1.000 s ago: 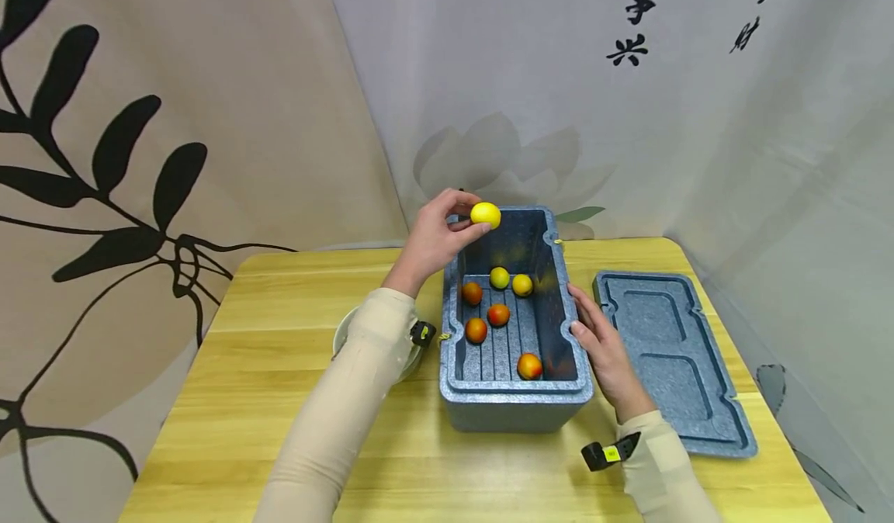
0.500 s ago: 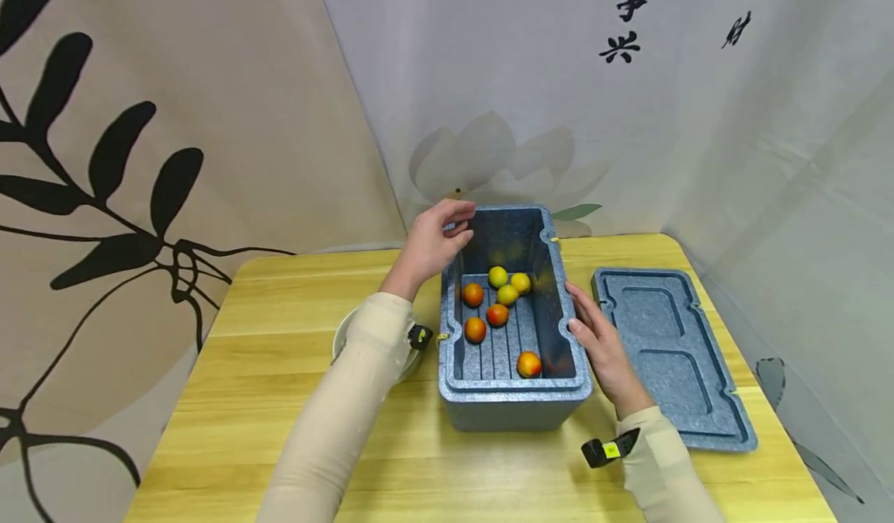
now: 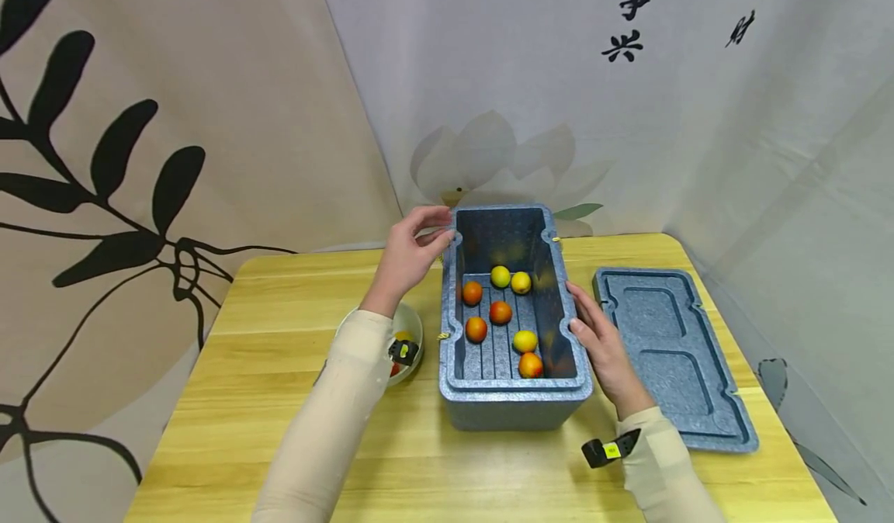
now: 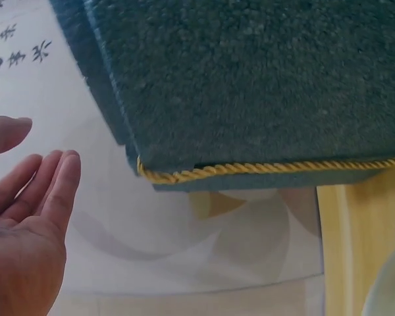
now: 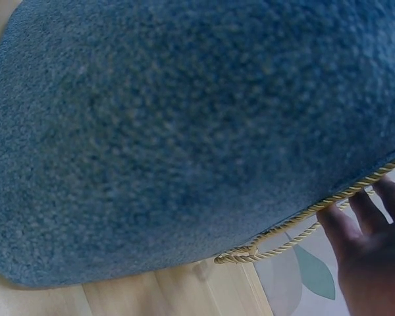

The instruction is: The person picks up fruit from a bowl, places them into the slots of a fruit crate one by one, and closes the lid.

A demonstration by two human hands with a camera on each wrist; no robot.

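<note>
A blue-grey foam box (image 3: 517, 395) stands uncovered on the table. Several orange-red round fruits (image 3: 500, 313) and 3 yellow lemon-like fruits (image 3: 525, 342) lie on its ribbed floor. My left hand (image 3: 408, 255) is at the box's far left rim, fingers loosely bent and holding nothing; the left wrist view shows the same bare hand (image 4: 36, 224) apart from the box wall. My right hand (image 3: 608, 352) rests against the box's right rim. In the right wrist view, its fingertips touch the wall near a yellow twisted cord (image 5: 276, 240).
Left of the box stands a white bowl (image 3: 414, 323) with red and yellow fruit in it, partly hidden by the left wrist. The box's lid (image 3: 673, 352) lies flat on the wooden table (image 3: 279, 368) at right. A printed cloth (image 3: 489, 57) hangs behind.
The left hand has let go of a yellow fruit, which dropped into the box and rolled toward the near end. That hand has since moved back left. The right hand has stayed put.
</note>
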